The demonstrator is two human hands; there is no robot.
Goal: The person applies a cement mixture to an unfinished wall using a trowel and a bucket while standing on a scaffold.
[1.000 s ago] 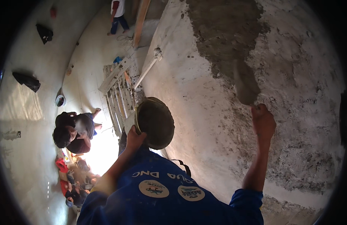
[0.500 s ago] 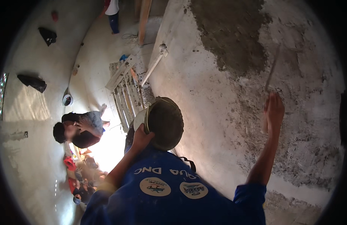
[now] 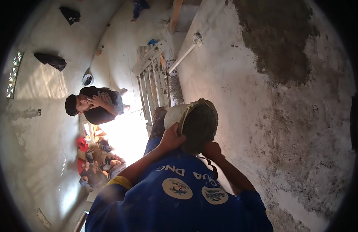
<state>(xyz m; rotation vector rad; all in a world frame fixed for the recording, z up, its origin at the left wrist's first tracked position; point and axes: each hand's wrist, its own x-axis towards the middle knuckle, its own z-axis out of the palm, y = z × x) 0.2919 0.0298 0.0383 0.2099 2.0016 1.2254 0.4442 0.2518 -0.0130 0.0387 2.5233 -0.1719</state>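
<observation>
A pale bucket [image 3: 172, 117], its inside dark and coated with grey mortar, is tipped toward me in front of my blue shirt. Gripping its rim on the left side is my left hand [image 3: 172, 138], thumb over the edge. My right hand [image 3: 212, 151] is at the bucket's near right edge, its fingers curled and partly hidden; whatever it holds does not show. To the right rises a rough wall [image 3: 241, 112] with a dark patch of wet mortar [image 3: 279, 38] on its upper part.
A slatted wooden pallet [image 3: 152, 87] stands beyond the bucket, near a wooden strip [image 3: 183, 58] leaning on the wall. To the left, a person in black [image 3: 103, 104] sits on the floor. A small pail [image 3: 87, 79] lies farther off; people [image 3: 95, 170] gather lower left.
My right hand has come down from the wall, where it held a long flat tool, to the bucket. The tool is out of sight. The view has swung left.
</observation>
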